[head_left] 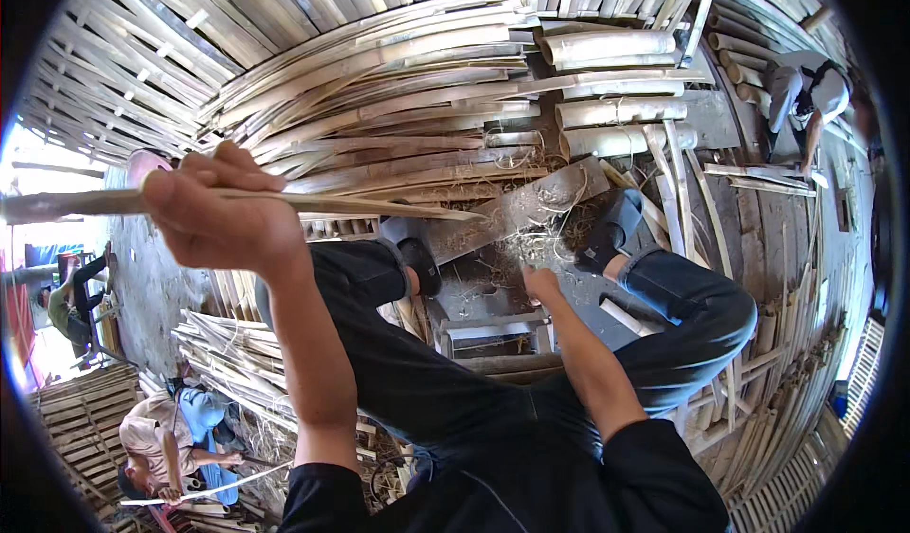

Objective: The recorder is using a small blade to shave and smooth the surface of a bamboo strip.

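My left hand [223, 209] is raised at the left, its fingers closed round a long bamboo strip [379, 206]. One end of the strip runs out past the left rim of the view; the other tapers off over a wooden board [580, 184] between my feet. Low between my knees is my right hand [542, 287], its fingers curled in. Whatever it grips is too small and dim to name. Thin curly shavings [533, 246] lie heaped on the board and around it, just beyond my right hand.
Long split bamboo strips [408, 54] are piled ahead, beside thick bamboo halves [621, 48]. More strips [232, 343] lie at my left. A person [161, 438] handles a pale strip at lower left; another [71, 306] is farther off. A third person [806, 97] bends at far right.
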Motion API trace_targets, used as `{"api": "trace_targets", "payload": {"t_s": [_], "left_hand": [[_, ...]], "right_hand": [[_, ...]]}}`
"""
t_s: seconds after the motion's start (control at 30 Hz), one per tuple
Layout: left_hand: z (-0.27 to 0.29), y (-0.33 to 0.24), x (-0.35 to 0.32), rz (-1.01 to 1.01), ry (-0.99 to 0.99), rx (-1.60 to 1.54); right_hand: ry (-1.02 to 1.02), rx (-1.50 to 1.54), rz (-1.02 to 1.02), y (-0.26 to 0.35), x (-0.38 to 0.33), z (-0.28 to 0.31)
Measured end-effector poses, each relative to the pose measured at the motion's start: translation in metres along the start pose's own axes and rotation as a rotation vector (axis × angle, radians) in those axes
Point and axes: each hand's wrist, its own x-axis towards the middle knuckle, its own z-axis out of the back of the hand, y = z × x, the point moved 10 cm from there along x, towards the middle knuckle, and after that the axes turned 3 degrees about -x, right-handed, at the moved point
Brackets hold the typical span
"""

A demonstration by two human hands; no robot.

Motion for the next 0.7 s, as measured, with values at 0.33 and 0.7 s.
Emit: {"api": "trace_targets", "payload": {"t_s": [0.33, 0.7], "left_hand": [[0.01, -0.003, 0.027, 0.036, -0.144, 0.169], [0.014, 0.009, 0.039, -0.089, -0.174, 0.458]], "right_hand": [[-0.04, 0.62, 0.369, 0.27, -0.071, 0.191], [0.082, 0.608, 0.111, 0.257, -0.068, 0.157]]}}
